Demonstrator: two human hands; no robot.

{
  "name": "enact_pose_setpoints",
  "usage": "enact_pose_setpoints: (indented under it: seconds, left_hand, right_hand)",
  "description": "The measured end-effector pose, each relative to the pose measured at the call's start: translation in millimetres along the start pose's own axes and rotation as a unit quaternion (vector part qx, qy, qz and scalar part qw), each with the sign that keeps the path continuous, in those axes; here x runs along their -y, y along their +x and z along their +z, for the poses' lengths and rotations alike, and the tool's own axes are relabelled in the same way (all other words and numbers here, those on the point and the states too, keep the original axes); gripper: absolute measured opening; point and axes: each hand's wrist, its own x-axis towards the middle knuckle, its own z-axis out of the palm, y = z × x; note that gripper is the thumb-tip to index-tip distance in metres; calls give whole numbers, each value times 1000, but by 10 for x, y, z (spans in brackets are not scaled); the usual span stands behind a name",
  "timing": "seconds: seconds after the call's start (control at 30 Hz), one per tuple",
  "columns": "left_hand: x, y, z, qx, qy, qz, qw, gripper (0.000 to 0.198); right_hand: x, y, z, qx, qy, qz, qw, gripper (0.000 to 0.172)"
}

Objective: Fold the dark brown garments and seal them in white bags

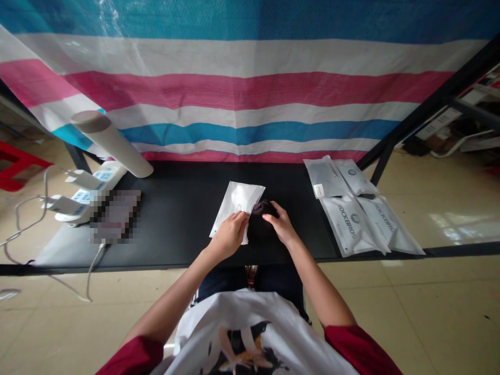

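A white plastic pouch (235, 199) lies slanted near the middle of the black table. My left hand (231, 232) has its fingers closed on the pouch's lower right edge. Just right of the pouch, a dark rolled or folded piece of cloth (261, 221) is gripped by my right hand (280, 223), thumb on top and fingers around its far side. The cloth sits close against the pouch's edge; whether part of it is inside cannot be made out. What kind of cloth article it is does not show.
Several packed pouches (349, 221) lie at the table's right end. At the left are a leaning white bottle (117, 146), a power strip (91, 192) with plugs, and a blurred-out device (115, 216) on a cable. A striped sheet (234, 88) hangs behind the black table (175, 208).
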Motion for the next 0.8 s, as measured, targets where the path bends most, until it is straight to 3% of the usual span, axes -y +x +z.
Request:
enact_pose_setpoints:
  seconds: [0.13, 0.27, 0.37, 0.57, 0.63, 0.8]
  left_hand:
    - [-36, 18, -68, 3, -53, 8, 999, 26]
    - [-83, 10, -88, 13, -76, 21, 997, 27]
    - [-103, 3, -74, 17, -101, 21, 995, 26]
    - [-51, -2, -62, 42, -168, 9, 985, 27]
    - [-10, -12, -85, 54, -200, 4, 978, 28]
    - [49, -21, -159, 60, -211, 22, 975, 29]
  right_hand:
    - [17, -18, 62, -34, -23, -18, 999, 30]
    - [60, -23, 123, -5, -57, -57, 997, 37]
    - [59, -21, 189, -10, -57, -49, 997, 40]
    - [-27, -17, 223, -57, 138, 59, 987, 31]
    - [-32, -27, 159, -23, 157, 76, 984, 30]
    - [44, -42, 4, 127, 51, 58, 989, 36]
